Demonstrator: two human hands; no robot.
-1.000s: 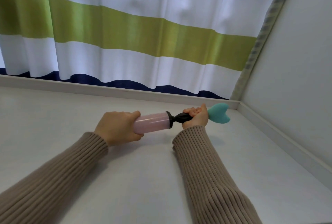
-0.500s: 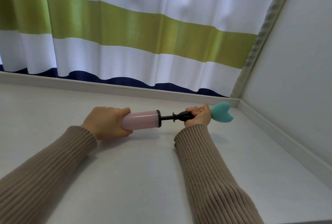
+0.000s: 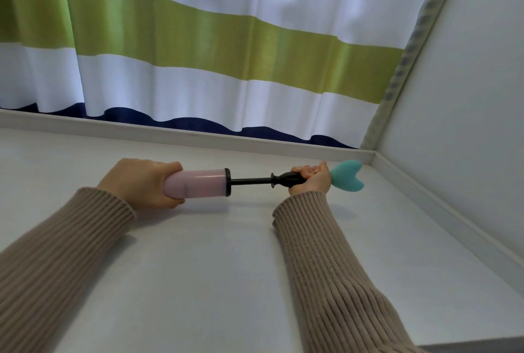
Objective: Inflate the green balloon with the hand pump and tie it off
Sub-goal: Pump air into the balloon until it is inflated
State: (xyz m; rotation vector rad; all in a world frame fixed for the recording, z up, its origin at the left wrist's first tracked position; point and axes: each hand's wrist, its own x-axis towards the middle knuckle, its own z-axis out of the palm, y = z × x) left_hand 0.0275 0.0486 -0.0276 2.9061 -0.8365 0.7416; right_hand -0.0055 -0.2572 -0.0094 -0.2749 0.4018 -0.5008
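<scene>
Left hand (image 3: 141, 182) grips pump (image 3: 198, 184) barrel; right hand (image 3: 310, 179) fingers (curled) clasp nozzel and balloon (image 3: 347, 178).

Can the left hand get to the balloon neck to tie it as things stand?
Probably not yet: the left hand grips the pump barrel, and the right hand covers the neck of the balloon.

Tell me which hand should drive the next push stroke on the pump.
Left, probably. The left hand grips the pink barrel, and the black rod is drawn out, ready to compress. The right hand is busy gripping the nozzle end where the green balloon sits, so it should just hold.
</scene>
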